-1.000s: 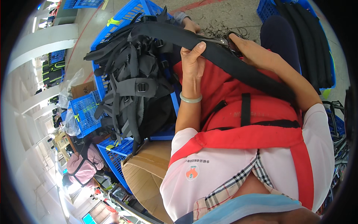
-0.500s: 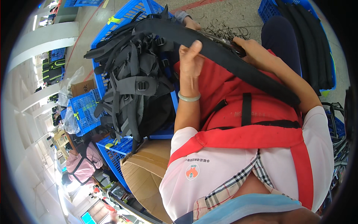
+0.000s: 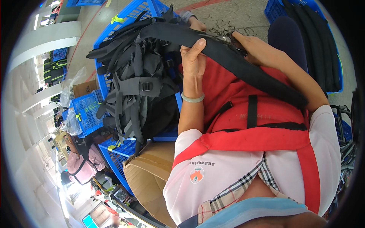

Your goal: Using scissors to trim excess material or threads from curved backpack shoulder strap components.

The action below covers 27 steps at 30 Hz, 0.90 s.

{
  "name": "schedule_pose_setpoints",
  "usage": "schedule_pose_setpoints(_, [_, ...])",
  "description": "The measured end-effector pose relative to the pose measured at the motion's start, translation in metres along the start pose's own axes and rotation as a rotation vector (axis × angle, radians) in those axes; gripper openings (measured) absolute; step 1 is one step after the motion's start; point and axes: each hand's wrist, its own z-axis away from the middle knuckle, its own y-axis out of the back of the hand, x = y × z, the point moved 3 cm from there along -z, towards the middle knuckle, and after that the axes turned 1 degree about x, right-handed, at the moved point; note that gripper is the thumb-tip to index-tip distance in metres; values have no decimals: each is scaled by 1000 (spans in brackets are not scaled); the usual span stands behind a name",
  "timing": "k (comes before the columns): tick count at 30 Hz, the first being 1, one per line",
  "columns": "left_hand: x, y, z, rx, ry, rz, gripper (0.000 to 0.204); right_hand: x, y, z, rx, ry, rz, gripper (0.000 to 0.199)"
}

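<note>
Shifted slightly along the strap (image 3: 228,60), the left hand (image 3: 193,57) now pinches it with its thumb on top. Right hand (image 3: 253,47) grips the strap's far edge. Just left of the hands, a backpack (image 3: 140,95) sits in a crate (image 3: 131,17).

Grey concrete floor (image 3: 232,17), littered with thread scraps. White pillars (image 3: 45,36) stand left. Blue plastic crates (image 3: 89,110) and cardboard box (image 3: 148,171) nearby.

A padded strap (image 3: 235,62) runs from far left to near right across the person's lap. Left of it, a backpack (image 3: 140,95) lies in a plastic crate (image 3: 125,19). A cardboard box (image 3: 150,174) sits nearer.
</note>
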Motion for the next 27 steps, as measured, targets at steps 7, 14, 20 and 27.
schedule_pose_setpoints(7, [-3, 3, 1, 13, 31, 50, 18, -8, 17, 2, -118, -102, -53, 58])
schedule_pose_setpoints(14, [2, -2, 4, 40, -38, -28, 19, -3, 48, 4, -247, 68, -147, 46])
schedule_pose_setpoints(20, [4, -8, 8, 92, -72, -82, 21, -13, 20, 14, -97, -9, -161, 60])
schedule_pose_setpoints(27, [-3, 1, 10, 109, 21, 7, 20, -15, 2, 11, 11, -50, -213, 59])
